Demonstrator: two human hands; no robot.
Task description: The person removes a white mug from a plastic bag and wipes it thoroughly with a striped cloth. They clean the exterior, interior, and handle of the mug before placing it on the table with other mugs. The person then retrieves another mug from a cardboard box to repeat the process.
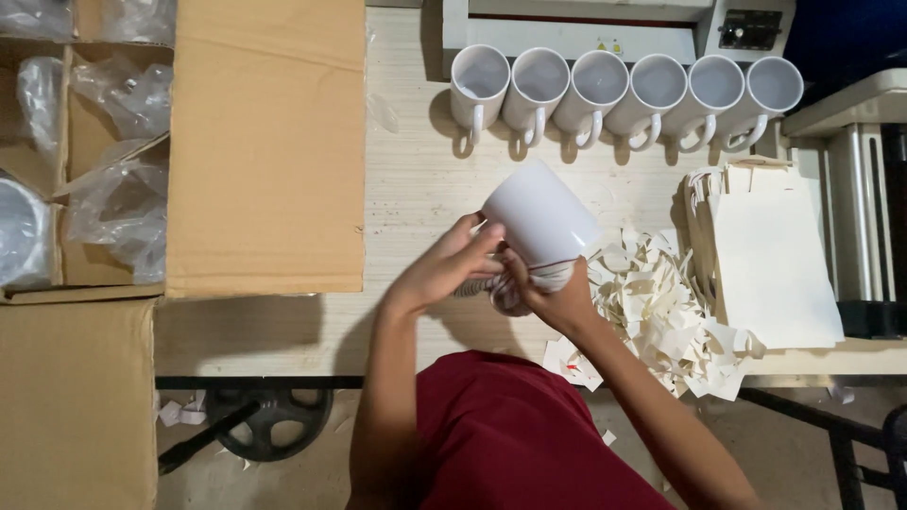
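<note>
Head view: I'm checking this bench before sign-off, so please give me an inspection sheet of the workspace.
Surface: pale wooden table, worn.
Job's things: white mug held up by both hands; left hand at its side, right hand at its base.
Clutter: heap of paper scraps; stack of paper sheets.
Fingers: both sets wrapped on the mug.
Cables: nothing seen.
Surroundings: row of six white mugs; open cardboard box with plastic-wrapped items; machine behind the row.

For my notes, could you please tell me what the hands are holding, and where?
Both hands, left and right, grip a plain white ceramic mug at its lower end.
</note>
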